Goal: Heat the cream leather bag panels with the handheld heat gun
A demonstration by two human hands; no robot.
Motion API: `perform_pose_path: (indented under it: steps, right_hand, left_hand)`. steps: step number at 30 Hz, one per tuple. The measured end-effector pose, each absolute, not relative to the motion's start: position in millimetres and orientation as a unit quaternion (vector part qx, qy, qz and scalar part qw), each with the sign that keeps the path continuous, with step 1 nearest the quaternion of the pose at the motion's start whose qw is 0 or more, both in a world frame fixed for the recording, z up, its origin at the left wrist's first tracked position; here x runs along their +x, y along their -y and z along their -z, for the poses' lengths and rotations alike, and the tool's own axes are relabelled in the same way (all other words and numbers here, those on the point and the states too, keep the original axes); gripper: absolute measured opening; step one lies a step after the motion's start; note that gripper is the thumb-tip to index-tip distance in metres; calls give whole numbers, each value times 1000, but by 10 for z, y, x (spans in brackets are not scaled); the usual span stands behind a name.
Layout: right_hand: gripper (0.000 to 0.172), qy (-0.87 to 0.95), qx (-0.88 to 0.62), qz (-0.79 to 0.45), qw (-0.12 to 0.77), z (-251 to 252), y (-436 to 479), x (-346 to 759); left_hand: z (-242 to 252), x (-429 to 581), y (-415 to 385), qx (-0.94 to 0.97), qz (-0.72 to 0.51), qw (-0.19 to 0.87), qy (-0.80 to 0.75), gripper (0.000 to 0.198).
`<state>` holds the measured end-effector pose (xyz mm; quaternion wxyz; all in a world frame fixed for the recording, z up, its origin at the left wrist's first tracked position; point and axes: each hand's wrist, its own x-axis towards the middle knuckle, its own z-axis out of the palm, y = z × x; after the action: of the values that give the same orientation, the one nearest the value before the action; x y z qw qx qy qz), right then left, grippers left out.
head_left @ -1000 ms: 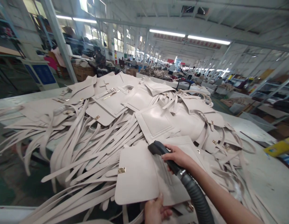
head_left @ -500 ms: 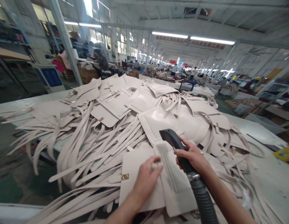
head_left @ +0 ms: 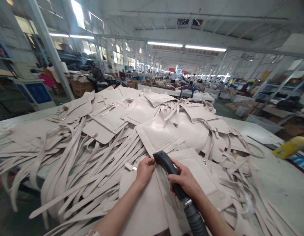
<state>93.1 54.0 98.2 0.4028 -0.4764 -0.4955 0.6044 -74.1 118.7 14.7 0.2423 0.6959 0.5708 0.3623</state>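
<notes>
My right hand (head_left: 182, 178) is wrapped round a black hose nozzle (head_left: 166, 161) with a ribbed hose (head_left: 195, 216) clamped to its lower end. The nozzle's mouth points left, close to the fingertips of my left hand (head_left: 145, 170). Those fingers are pinched together at the upper edge of a beige leather bag panel (head_left: 144, 206); the exact grip is partly hidden. Below the nozzle, a second beige piece overlaps the panel's right side. Beige straps (head_left: 93, 193) fan out to the left of my left forearm.
A large heap of beige bag parts (head_left: 157, 132) with gold-coloured fittings covers much of the pale table (head_left: 284, 196). A yellow bottle (head_left: 291, 147) lies at the right. Metal posts (head_left: 50, 49), a blue-panelled cabinet (head_left: 35, 93) and people at distant workplaces stand beyond.
My left hand has moved up to the panel's upper edge and its fingers have closed. The nozzle in my right hand has come closer to it. The view has swung slightly right.
</notes>
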Motion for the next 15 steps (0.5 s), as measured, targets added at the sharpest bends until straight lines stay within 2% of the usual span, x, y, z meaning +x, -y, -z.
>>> perform_pose_path:
  steps: [5,15]
  right_hand:
    - [68,497,-500,-567,426,-1047,-428,1046]
    - [68,520,-502,-616,313,-938,-246,1141]
  left_hand:
    - [-239,-713,-1123,768,-328,169,-523,19]
    - [-157,-747,-1108,795,-305,148,-503,24]
